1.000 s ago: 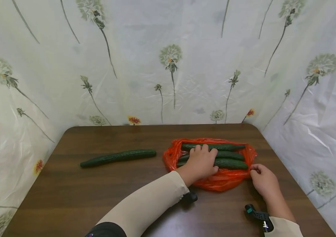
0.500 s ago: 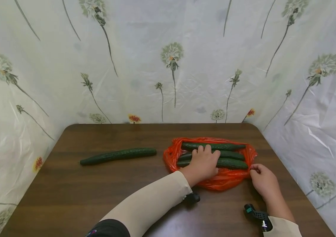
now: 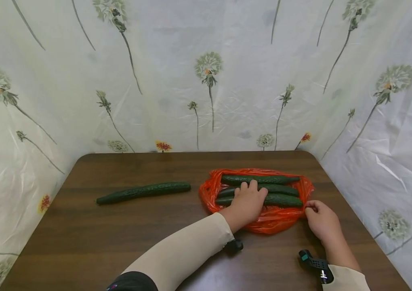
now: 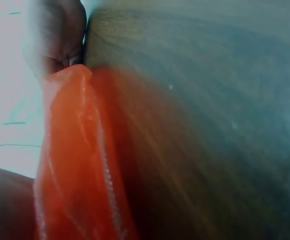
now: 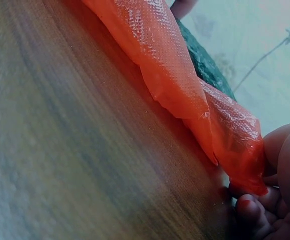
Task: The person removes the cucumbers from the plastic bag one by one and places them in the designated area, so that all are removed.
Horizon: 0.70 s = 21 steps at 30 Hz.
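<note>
An orange-red plastic bag [image 3: 271, 223] lies with its mouth spread upward on the table, and three long green cucumbers lie side by side in it: the back cucumber [image 3: 271, 179], the middle cucumber [image 3: 280, 189] and the front cucumber [image 3: 282, 200]. My left hand [image 3: 246, 204] rests over the front and middle cucumbers, fingers spread and pointing away from me, its thumb hidden. At the bag's right end, the thumb and fingers of my right hand [image 3: 322, 218] pinch the rim. The right wrist view shows the pinched, gathered plastic [image 5: 247, 172].
A fourth cucumber [image 3: 144, 192] lies alone on the left of the dark wooden table [image 3: 137, 238]. Behind the table and along both sides hangs a pale sheet [image 3: 162, 81] with a dandelion print.
My left hand has drawn back slightly toward me over the cucumbers, and its thumb has gone out of sight. The right hand keeps its pinch on the bag; the cucumbers stay put.
</note>
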Motion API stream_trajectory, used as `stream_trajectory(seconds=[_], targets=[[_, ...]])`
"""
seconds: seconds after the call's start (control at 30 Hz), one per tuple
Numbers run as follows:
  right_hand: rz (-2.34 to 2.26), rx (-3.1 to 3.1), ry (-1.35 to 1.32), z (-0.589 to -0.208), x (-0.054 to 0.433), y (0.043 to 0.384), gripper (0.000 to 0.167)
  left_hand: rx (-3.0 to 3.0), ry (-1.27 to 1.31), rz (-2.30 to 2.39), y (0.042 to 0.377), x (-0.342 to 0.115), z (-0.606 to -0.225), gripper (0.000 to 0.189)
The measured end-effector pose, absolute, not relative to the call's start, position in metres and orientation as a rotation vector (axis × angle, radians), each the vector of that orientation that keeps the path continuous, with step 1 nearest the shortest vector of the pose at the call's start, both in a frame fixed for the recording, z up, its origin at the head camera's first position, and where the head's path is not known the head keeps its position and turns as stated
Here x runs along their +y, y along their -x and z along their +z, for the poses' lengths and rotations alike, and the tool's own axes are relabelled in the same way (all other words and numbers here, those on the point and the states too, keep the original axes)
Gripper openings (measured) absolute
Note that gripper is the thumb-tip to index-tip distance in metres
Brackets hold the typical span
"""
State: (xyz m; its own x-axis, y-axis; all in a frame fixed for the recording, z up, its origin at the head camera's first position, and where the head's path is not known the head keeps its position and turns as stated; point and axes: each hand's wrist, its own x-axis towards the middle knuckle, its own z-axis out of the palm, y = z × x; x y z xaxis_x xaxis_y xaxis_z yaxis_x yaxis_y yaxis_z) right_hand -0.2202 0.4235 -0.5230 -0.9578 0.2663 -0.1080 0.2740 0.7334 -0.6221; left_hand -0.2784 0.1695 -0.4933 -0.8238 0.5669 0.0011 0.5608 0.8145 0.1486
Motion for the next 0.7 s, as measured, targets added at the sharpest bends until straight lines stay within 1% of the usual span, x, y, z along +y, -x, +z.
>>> stream_trajectory(seconds=[0.4,0.7], targets=[[-1.049,2.905,-0.47,-0.5205,0.4234,0.2214,0.047,3.084,-0.985,0.113,0.2782,0.1691,-0.5013,0.028],[-1.057,2.893,-0.48,-0.5209,0.4226,0.2204,0.047,3.067,-0.98,0.199,0.2757,0.1683,-0.5012,0.024]])
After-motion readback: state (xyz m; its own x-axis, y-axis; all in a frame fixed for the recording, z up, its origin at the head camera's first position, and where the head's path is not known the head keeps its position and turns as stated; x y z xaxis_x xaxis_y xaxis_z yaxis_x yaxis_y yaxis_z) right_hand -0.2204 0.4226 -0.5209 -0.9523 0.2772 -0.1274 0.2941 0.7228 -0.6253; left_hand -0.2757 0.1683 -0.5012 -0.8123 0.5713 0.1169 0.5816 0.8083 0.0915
